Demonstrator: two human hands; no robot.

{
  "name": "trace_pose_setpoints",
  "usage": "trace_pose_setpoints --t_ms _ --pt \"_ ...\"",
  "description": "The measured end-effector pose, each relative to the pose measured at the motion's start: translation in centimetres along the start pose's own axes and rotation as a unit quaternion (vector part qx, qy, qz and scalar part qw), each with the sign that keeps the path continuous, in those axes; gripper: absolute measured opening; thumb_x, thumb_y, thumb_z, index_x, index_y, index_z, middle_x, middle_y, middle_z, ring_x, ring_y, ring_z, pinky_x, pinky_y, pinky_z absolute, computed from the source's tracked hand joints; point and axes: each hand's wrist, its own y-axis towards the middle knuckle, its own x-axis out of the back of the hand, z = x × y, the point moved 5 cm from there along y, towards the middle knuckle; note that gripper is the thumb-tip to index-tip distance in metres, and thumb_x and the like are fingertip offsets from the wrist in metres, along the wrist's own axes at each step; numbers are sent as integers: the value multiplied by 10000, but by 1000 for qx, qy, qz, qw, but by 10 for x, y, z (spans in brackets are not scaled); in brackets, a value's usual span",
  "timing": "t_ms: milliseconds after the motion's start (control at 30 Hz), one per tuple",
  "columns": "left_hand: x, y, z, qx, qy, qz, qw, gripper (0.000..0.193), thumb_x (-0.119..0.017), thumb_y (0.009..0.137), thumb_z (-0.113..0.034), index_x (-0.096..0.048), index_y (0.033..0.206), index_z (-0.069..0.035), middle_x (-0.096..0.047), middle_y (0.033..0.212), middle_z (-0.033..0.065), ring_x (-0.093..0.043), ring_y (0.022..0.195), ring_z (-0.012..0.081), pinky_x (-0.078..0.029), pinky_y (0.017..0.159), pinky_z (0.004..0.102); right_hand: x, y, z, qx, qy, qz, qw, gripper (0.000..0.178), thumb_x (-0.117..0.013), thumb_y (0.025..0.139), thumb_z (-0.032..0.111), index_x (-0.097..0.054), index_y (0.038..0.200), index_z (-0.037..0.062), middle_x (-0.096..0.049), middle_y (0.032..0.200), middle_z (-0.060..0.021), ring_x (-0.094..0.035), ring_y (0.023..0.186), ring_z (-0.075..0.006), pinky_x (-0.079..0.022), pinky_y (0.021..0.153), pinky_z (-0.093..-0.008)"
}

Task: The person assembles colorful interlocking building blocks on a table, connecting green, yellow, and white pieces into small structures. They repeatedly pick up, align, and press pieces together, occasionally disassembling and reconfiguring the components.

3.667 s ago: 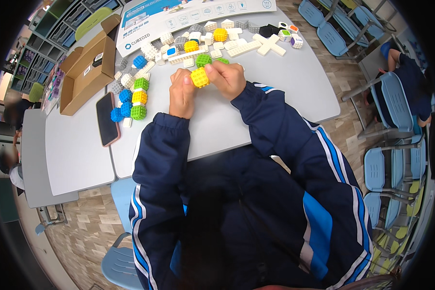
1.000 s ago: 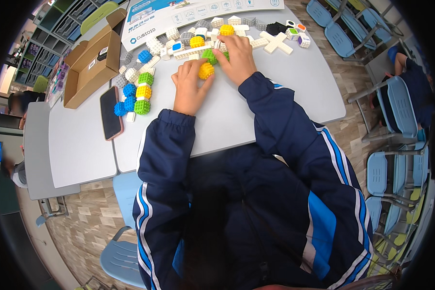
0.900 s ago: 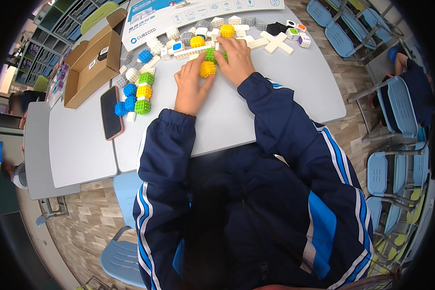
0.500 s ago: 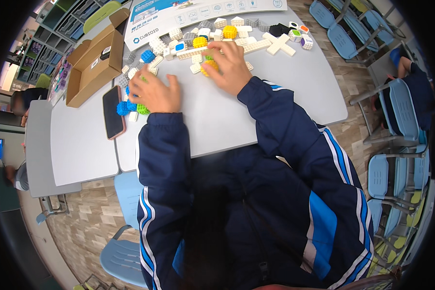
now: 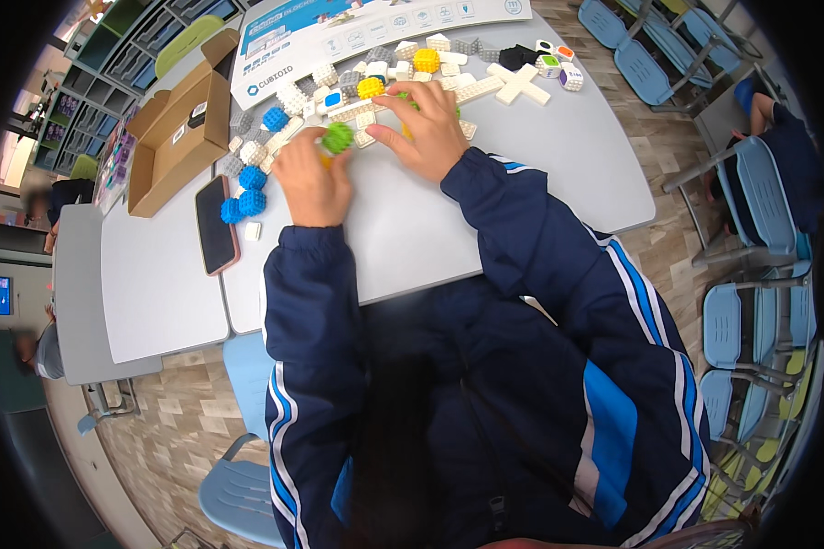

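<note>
My left hand (image 5: 312, 181) is closed on a knobbly green building block (image 5: 338, 137), held at its fingertips, with a bit of yellow showing below it. To the right, the curved fingers of my right hand (image 5: 430, 135) wrap round a yellow block (image 5: 407, 131) with green parts, mostly hidden under the hand. The two hands are apart, just above the near side of a block pile. Close beyond them are a white studded bar (image 5: 350, 109), a yellow block (image 5: 371, 88) and a white block with a blue face (image 5: 335, 99). Joined blue blocks (image 5: 246, 198) lie left of my left hand.
A phone (image 5: 217, 225) lies on the white table (image 5: 412, 233), near an open cardboard box (image 5: 179, 134). A large printed box lid (image 5: 375, 37) stands behind the blocks. White cross-shaped pieces (image 5: 520, 84) lie at the right. Blue chairs (image 5: 764, 192) stand beyond the table.
My left hand has moved right, away from the blue blocks, bringing the green block toward my right hand. My right hand now covers more of the yellow-and-green piece.
</note>
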Motion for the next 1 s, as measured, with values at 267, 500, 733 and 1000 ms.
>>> trace_pose_setpoints --t_ms 267,500,733,1000 --pt "3 -5 -42 -144 -83 -30 986 522 -785 632 -52 -552 1096 0 -607 1061 110 -572 923 277 -408 811 385 1 -6 9 -78 222 29 971 311 -653 897 306 -654 993 10 -642 797 -91 -589 615 -168 -455 532 -269" --pt "-14 -3 -27 -74 -76 11 994 460 -754 608 -79 -600 1041 -53 -620 915 89 -589 838 271 -435 771 376 0 -8 7 -123 267 71 953 266 -651 897 285 -610 962 29 -647 740 -136 -631 624 -212 -473 550 -290" --pt "-17 -4 -22 -68 -33 24 997 252 -681 597 -83 -628 842 -105 -583 743 28 -565 722 229 -413 692 345 -8 -16 21 -101 192 146 965 319 -685 853 347 -576 966 70 -605 622 -144 -634 542 -284 -464 483 -334" --pt "-15 6 -14 -151 -129 15 980 186 -675 579 -86 -639 761 -101 -559 653 22 -557 656 223 -405 673 342 -10 -27 29 -114 191 78 972 265 -695 852 276 -572 887 44 -609 621 -137 -626 514 -281 -461 461 -333"
